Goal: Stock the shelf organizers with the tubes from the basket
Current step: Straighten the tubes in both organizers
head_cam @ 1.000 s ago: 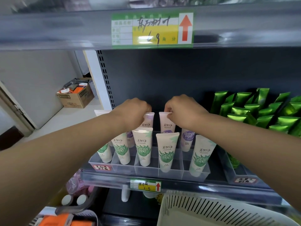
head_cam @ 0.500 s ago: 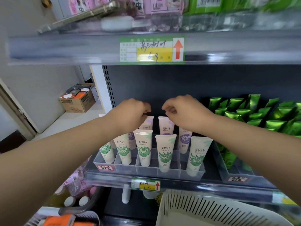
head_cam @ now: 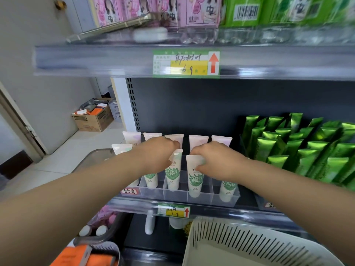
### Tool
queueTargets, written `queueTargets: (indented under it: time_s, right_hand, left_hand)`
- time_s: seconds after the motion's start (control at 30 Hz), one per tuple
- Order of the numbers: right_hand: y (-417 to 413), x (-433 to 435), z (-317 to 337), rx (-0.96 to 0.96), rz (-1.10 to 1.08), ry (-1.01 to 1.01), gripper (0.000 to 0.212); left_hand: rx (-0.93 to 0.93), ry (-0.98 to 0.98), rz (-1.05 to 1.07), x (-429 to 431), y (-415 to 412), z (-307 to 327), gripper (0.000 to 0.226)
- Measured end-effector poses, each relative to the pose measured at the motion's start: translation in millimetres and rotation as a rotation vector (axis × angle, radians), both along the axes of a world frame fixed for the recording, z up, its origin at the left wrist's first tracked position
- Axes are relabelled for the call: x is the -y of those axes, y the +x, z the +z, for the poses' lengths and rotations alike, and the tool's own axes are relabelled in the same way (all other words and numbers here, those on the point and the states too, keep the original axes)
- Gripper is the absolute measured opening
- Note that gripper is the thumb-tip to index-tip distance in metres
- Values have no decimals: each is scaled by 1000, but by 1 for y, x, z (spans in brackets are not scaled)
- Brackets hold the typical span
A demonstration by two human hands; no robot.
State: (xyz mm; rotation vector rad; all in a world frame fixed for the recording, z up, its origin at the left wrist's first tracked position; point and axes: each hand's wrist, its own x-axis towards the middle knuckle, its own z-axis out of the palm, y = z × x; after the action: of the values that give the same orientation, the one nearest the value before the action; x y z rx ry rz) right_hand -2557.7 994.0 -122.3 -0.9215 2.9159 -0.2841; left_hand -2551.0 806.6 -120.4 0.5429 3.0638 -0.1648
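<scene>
A clear plastic shelf organizer (head_cam: 201, 197) on the middle shelf holds white tubes with green leaf print in its front row and pale pink tubes (head_cam: 197, 142) in the back row. My left hand (head_cam: 159, 152) grips the top of a front-row green-print tube (head_cam: 172, 174). My right hand (head_cam: 215, 160) pinches the top of the neighbouring green-print tube (head_cam: 195, 179). Both tubes stand upright in their slots. The cream slotted basket (head_cam: 249, 244) sits low at the front right; its inside looks bare where visible.
Green foil packs (head_cam: 299, 146) fill the shelf to the right. Pink and green boxes (head_cam: 192, 10) stand on the upper shelf, above a price label (head_cam: 186, 63). A cardboard box (head_cam: 92, 118) is on the floor at the left. A clear bin (head_cam: 96, 227) sits below.
Both hands have moved from the back-row pink tubes forward and down to the front-row green-print tubes. The camera has tilted up, showing the upper shelf.
</scene>
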Motion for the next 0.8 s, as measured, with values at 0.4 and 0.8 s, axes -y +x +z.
queueTargets:
  time_s: [0.4,0.8]
  right_hand:
    - [-11,1,-9,-24,-108,-69,12]
    - [-12,2,-10,-46,-113,-46,4]
  left_hand:
    - [-48,0,5,4,-6,-10,29]
    - [-44,12,42,3,-4,-8,33]
